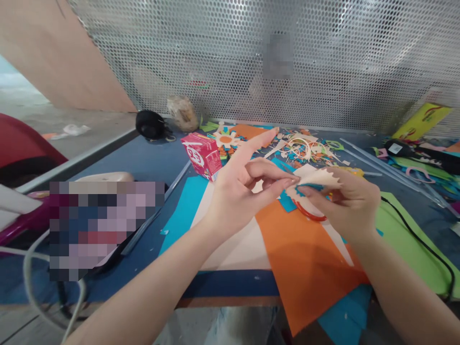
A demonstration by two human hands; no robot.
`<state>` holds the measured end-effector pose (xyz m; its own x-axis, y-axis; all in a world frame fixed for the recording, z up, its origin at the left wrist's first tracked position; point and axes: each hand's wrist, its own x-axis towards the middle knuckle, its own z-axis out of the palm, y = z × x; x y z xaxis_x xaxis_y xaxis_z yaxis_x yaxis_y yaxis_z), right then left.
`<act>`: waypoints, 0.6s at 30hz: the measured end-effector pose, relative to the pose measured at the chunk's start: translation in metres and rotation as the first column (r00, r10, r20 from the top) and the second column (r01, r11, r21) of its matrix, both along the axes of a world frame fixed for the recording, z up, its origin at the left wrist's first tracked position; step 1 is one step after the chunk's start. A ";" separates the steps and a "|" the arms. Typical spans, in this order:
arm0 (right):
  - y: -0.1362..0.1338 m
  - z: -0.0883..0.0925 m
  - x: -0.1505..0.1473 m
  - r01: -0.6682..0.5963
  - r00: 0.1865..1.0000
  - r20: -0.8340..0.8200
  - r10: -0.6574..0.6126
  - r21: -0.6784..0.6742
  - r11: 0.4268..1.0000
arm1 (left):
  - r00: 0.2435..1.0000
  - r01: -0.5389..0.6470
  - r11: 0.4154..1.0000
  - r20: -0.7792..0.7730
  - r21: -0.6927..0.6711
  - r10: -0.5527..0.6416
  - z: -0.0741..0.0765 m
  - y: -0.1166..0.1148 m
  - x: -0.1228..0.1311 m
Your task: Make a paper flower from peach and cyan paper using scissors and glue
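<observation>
Above the middle of the table my right hand (350, 203) is closed on a cream felt piece (318, 178) with a zigzag edge, curled over a bit of blue. My left hand (247, 179) pinches the left end of that piece between thumb and a finger, its index finger stretched out. Just below the hands shows a red curved rim (312, 214), mostly hidden, so its kind is unclear. Beneath lie an orange felt sheet (305, 268), a cream sheet (233, 249) and a blue sheet (189, 199). The orange sheet hangs over the table's front edge.
A pink box (203, 155) stands beyond my left wrist, near an orange-and-cream felt flower (226, 139). Felt scraps (305, 146) are heaped at the back. A green sheet (413, 239) with a black cable (427, 239) lies right; a glue gun (32, 218) is left.
</observation>
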<state>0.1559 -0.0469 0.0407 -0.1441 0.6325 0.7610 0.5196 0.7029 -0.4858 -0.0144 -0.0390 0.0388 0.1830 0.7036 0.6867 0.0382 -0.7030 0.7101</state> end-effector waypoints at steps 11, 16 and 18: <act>0.008 0.000 -0.004 0.045 0.999 0.033 -0.041 -0.131 0.990 | 0.883 -0.161 0.829 -0.297 0.536 0.364 0.001 0.005 -0.012; 0.011 -0.001 -0.004 0.011 0.999 0.047 -0.003 -0.158 0.987 | 0.814 -0.095 0.743 -0.377 0.663 0.441 -0.005 0.009 -0.014; 0.012 -0.001 -0.004 -0.013 0.999 0.042 0.021 -0.184 0.983 | 0.797 -0.063 0.724 -0.402 0.687 0.451 -0.008 0.010 -0.013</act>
